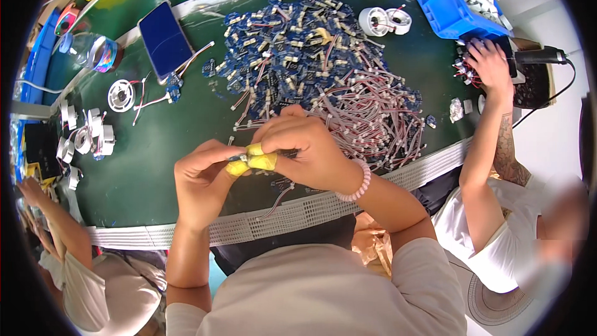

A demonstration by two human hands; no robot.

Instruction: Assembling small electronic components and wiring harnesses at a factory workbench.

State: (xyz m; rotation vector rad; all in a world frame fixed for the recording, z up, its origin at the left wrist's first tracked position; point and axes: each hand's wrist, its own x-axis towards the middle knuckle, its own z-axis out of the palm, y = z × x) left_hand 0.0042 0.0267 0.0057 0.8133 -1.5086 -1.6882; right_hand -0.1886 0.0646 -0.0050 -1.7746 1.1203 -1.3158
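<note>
My left hand [202,177] and my right hand [311,152] meet over the front of the green table. Between their pinched fingertips is a small blue circuit board [237,158] with a pale connector, mostly covered by the fingers. Yellow covers [262,160] wrap some of the fingertips. Beyond my hands lies a broad heap of blue circuit boards [286,56]. A pile of red-and-white wire leads [367,112] with white plugs spreads just right of my right hand. One loose lead [278,202] rests near the front edge, below my right hand.
White round housings [84,140] and a dark tablet [165,40] lie left; two more housings [374,22] sit far right. Blue bins [451,9] line the back. A co-worker's hand [491,65] works at right; another person's arm [59,218] is at left. White grating [298,211] edges the table.
</note>
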